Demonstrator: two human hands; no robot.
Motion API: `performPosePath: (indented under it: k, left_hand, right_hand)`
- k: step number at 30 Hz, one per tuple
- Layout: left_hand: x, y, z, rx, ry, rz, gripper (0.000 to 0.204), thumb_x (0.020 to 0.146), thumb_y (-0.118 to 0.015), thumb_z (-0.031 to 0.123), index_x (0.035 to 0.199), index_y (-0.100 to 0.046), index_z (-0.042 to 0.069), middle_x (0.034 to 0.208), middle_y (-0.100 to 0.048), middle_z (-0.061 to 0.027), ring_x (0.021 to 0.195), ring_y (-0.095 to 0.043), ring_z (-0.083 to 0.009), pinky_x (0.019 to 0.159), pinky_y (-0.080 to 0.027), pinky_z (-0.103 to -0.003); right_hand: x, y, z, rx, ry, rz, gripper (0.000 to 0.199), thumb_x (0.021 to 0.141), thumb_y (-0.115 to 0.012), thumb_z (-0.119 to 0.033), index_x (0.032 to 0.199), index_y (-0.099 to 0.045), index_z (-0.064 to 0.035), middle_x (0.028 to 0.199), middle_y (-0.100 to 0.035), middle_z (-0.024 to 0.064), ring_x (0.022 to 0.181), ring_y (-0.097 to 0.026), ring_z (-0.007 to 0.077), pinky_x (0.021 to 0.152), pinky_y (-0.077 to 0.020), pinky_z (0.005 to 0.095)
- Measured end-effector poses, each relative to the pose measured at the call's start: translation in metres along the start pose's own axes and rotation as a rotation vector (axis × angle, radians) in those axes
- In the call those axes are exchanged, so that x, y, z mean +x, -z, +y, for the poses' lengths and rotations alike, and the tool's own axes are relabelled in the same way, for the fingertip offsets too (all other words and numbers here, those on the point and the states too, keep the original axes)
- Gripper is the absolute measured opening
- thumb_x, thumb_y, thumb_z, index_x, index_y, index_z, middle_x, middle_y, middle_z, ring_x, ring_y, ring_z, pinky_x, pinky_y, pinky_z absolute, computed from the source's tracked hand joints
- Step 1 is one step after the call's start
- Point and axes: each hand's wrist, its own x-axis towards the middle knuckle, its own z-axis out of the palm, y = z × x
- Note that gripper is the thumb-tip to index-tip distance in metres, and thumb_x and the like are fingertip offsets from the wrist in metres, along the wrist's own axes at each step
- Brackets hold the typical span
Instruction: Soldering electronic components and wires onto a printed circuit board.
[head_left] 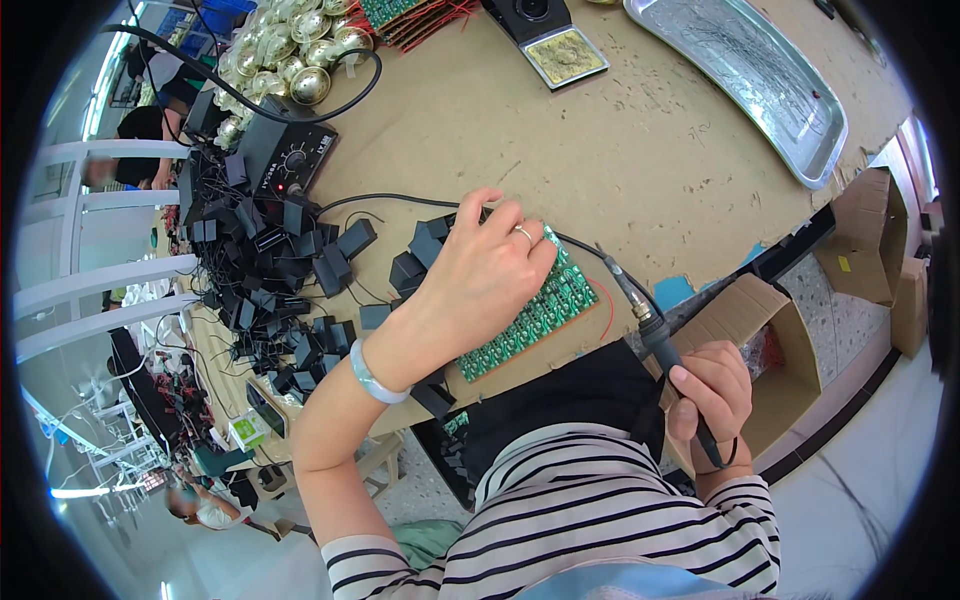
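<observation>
Now, right grip (712,395) wraps soldering iron (656,336) — left grip (490,262), half-curled over circuit board (535,318), hold unclear — black boxes (356,238) alongside.

A broad tan work table with a scuffed, flat top (660,150) filled the upper middle of the frame. At the right, a grey, speckled floor (832,325) lay beside a narrow black skirting strip (830,432) and a plain white wall (810,525). Thick white bars (100,272) crossed the left edge; a long, glowing white light tube (100,492) shone at lower left.
</observation>
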Motion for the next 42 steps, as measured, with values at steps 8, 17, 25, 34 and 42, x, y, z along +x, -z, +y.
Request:
performPosePath:
  k: [8, 17, 25, 34, 42]
  left_hand:
    - [-0.007, 0.006, -0.005, -0.059, 0.077, -0.102, 0.017, 0.080, -0.073, 0.008, 0.095, -0.066, 0.005, 0.097, -0.065, -0.0074, 0.104, -0.060, -0.0270, 0.107, -0.039, -0.045]
    - [-0.084, 0.012, -0.050, 0.075, 0.732, 0.399, 0.020, 0.092, -0.068, 0.007, 0.111, -0.063, 0.001, 0.101, -0.064, -0.0166, 0.095, -0.063, -0.0348, 0.083, -0.051, -0.044]
    - [-0.111, -0.011, -0.096, -0.080, 0.538, 0.250, 0.024, 0.093, -0.064, 0.002, 0.117, -0.062, 0.002, 0.111, -0.064, -0.0171, 0.103, -0.061, -0.0388, 0.090, -0.051, -0.046]
    - [-0.109, 0.015, -0.092, -0.639, 0.772, 0.577, 0.012, 0.109, -0.051, 0.011, 0.107, -0.060, 0.003, 0.080, -0.053, -0.0009, 0.066, -0.056, -0.0073, 0.061, -0.045, -0.024]
    - [-0.044, 0.046, -0.032, -0.910, 0.601, 0.254, 0.007, 0.106, -0.056, 0.010, 0.109, -0.056, 0.004, 0.082, -0.049, -0.0016, 0.073, -0.052, -0.0137, 0.065, -0.044, -0.029]
  right_hand:
    - [0.002, -0.006, -0.001, 0.049, 0.007, 0.026, 0.022, 0.095, -0.059, -0.012, 0.109, -0.069, 0.0017, 0.087, -0.066, 0.0133, 0.070, -0.065, 0.0286, 0.063, -0.0548, 0.0398]
    - [-0.004, -0.003, 0.000, -0.009, -0.071, 0.094, 0.027, 0.103, -0.051, -0.017, 0.105, -0.065, 0.0060, 0.082, -0.061, 0.0168, 0.067, -0.057, 0.0309, 0.060, -0.0460, 0.0419]
    - [0.013, -0.011, -0.003, 0.049, -0.033, 0.054, 0.025, 0.101, -0.052, -0.017, 0.105, -0.064, 0.0041, 0.083, -0.061, 0.0168, 0.066, -0.058, 0.0310, 0.059, -0.0478, 0.0418]
    - [0.006, -0.011, -0.007, 0.055, -0.084, 0.128, 0.027, 0.103, -0.052, -0.021, 0.103, -0.065, 0.0020, 0.080, -0.061, 0.0153, 0.064, -0.058, 0.0290, 0.058, -0.0472, 0.0400]
    - [0.017, -0.018, 0.001, 0.119, -0.094, 0.098, 0.025, 0.102, -0.054, -0.019, 0.102, -0.065, 0.0030, 0.080, -0.064, 0.0159, 0.064, -0.058, 0.0282, 0.059, -0.0469, 0.0396]
